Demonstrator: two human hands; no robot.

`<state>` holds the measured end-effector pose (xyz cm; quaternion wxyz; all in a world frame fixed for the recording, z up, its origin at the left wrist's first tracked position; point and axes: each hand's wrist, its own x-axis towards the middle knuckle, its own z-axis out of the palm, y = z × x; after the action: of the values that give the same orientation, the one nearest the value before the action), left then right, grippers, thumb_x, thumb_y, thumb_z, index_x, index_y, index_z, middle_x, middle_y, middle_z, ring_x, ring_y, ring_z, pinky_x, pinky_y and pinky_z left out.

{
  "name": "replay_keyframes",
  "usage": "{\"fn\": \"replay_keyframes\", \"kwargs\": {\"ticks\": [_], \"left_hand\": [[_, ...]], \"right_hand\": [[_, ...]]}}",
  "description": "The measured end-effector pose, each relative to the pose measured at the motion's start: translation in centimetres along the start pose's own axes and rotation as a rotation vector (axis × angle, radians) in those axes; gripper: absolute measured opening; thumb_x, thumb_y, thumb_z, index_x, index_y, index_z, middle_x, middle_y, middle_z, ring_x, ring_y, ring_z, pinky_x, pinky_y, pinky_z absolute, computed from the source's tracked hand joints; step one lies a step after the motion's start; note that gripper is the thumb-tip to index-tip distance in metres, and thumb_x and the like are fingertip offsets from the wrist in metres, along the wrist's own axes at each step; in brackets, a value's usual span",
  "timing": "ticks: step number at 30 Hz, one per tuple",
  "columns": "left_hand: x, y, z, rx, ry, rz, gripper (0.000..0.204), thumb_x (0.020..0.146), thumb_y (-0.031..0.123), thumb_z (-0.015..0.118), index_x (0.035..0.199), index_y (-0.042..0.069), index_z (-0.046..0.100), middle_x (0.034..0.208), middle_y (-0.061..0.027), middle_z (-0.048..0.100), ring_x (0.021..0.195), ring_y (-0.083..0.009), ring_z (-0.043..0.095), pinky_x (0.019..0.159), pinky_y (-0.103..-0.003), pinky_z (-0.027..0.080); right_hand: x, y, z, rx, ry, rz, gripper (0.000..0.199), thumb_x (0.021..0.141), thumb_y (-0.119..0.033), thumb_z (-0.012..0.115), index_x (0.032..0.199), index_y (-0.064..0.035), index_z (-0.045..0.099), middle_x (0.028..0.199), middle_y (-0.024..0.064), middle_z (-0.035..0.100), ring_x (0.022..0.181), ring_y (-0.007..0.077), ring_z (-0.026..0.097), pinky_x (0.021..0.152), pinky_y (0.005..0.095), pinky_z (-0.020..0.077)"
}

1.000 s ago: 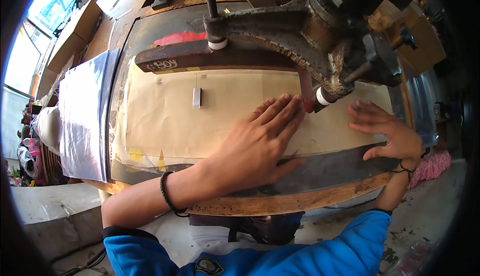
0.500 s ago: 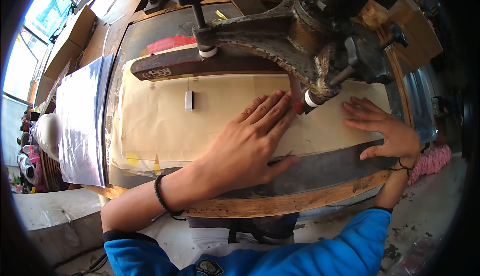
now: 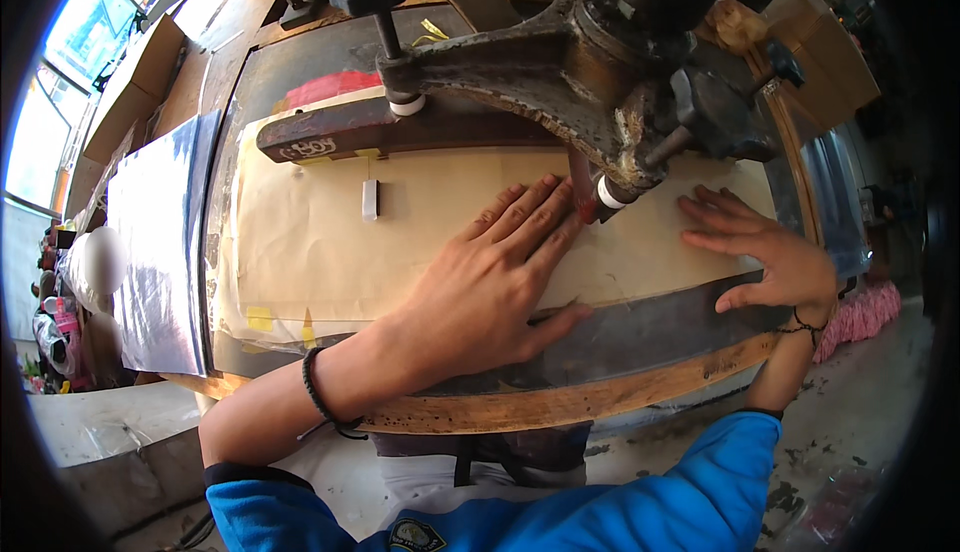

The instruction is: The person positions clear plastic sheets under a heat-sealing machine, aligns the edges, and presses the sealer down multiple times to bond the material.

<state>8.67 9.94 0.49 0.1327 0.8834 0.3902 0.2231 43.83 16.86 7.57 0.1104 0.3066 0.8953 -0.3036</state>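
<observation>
1. A large tan sheet [image 3: 440, 222] is spread flat on the dark worktable [image 3: 640, 337], under the arm of a heavy metal machine [image 3: 560, 62].
2. The left hand [image 3: 495, 282] is laid palm down on the sheet, fingers spread wide, nothing gripped; its fingertips [image 3: 545, 192] are just beside the machine's red foot [image 3: 583, 192].
3. The right hand [image 3: 770, 252] is pressed flat at the sheet's right end, fingers open and holding nothing.
4. A small white block [image 3: 370, 199] rests on the sheet, well apart from both hands.
5. A dark bar [image 3: 400, 132] lies along the sheet's far edge.
6. A shiny silver sheet [image 3: 150, 252] is seen left of the worktable.
</observation>
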Motion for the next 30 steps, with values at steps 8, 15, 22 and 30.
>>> {"fn": "replay_keyframes", "kwargs": {"ticks": [8,15,22,30], "left_hand": [[0.3,0.2,-0.4,0.020,-0.024,0.003,0.074,0.092,0.042,0.073,0.139,-0.011,0.055,0.150,-0.0306,0.050,0.147,-0.0410,0.043,0.124,-0.049,0.032],[0.8,0.3,-0.7,0.042,-0.046,0.017,0.073,0.091,0.040,0.074,0.140,-0.011,0.054,0.150,-0.0299,0.051,0.146,-0.0421,0.044,0.123,-0.049,0.033],[0.8,0.4,-1.0,0.029,-0.057,0.007,0.074,0.091,0.039,0.074,0.141,-0.011,0.053,0.150,-0.0299,0.050,0.146,-0.0425,0.043,0.123,-0.049,0.032],[0.6,0.1,-0.9,0.018,-0.043,0.011,0.073,0.091,0.039,0.075,0.141,-0.011,0.054,0.151,-0.0312,0.049,0.146,-0.0435,0.043,0.123,-0.050,0.033]], "right_hand": [[-0.1,0.5,0.2,-0.031,-0.006,-0.057,0.093,0.079,-0.038,0.085,0.158,-0.0118,0.044,0.171,0.0118,0.027,0.159,0.0374,0.016,0.129,0.0511,0.0178],[-0.5,0.6,0.3,-0.048,0.005,-0.082,0.097,0.080,-0.043,0.084,0.161,-0.0130,0.039,0.172,0.0114,0.022,0.160,0.0355,0.013,0.129,0.0511,0.0157],[-0.4,0.8,0.5,-0.049,-0.004,-0.089,0.100,0.079,-0.045,0.084,0.162,-0.0139,0.037,0.173,0.0114,0.021,0.160,0.0362,0.012,0.129,0.0513,0.0153],[-0.1,0.9,0.3,-0.058,-0.016,-0.096,0.103,0.078,-0.045,0.085,0.162,-0.0134,0.036,0.173,0.0115,0.021,0.160,0.0365,0.012,0.129,0.0507,0.0150]]}}
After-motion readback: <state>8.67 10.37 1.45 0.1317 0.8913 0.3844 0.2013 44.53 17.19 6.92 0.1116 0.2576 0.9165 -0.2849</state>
